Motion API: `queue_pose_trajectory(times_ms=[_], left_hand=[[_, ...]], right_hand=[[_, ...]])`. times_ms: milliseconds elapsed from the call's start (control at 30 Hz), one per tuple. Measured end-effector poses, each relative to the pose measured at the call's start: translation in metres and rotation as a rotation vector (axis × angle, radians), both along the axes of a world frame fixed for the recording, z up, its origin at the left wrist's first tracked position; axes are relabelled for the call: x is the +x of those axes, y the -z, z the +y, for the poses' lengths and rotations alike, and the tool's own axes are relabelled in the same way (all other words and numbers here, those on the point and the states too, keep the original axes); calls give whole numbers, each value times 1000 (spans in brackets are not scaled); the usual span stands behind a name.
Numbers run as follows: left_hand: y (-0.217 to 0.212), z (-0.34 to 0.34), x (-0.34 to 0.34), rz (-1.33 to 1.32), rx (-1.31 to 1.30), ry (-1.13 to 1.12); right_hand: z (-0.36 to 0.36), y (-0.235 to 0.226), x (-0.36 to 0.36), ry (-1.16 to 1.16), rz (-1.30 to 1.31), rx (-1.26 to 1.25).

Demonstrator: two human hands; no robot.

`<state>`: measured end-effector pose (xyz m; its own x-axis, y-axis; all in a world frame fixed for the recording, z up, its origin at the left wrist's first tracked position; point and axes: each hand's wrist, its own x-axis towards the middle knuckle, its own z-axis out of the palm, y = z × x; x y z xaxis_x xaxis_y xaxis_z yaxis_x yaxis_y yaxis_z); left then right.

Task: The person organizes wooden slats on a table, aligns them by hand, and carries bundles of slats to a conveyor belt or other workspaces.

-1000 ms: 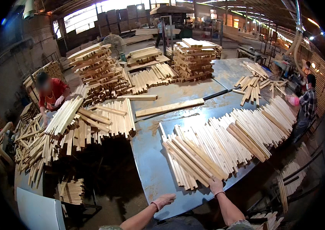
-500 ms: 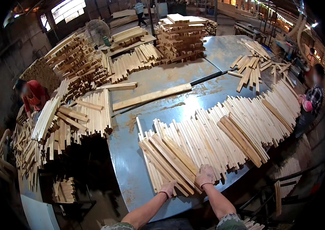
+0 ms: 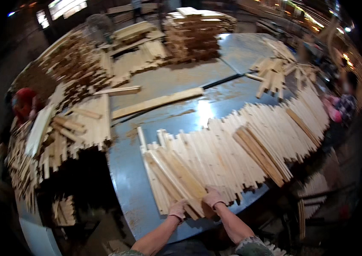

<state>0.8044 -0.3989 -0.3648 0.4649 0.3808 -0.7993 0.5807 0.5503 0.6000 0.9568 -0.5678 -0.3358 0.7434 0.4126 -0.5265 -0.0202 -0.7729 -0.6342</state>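
Head: sticks [image 3: 181, 171], blue table [image 3: 124, 173], dim workshop [image 3: 23, 49]

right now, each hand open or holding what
Left hand: at near ends of darker sticks, grip too blurred to tell.
Right hand: at the same ends, grip unclear too.

From the person's head, the wide fisheye camera looks down and forward across the table [image 3: 123, 170], with the left hand [image 3: 177, 209] and right hand [image 3: 214, 197] near below and a window [image 3: 65, 7] far off, upper left.
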Motion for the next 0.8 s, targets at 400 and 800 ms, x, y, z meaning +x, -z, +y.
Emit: queue_pose_trajectory(times_ms=[400, 800], left_hand=[[24, 52, 7, 234, 237, 63], [-34, 25, 29, 119, 12, -33]], right_hand=[[56, 38, -31, -70, -195, -50], [36, 36, -31, -326, -193, -127]])
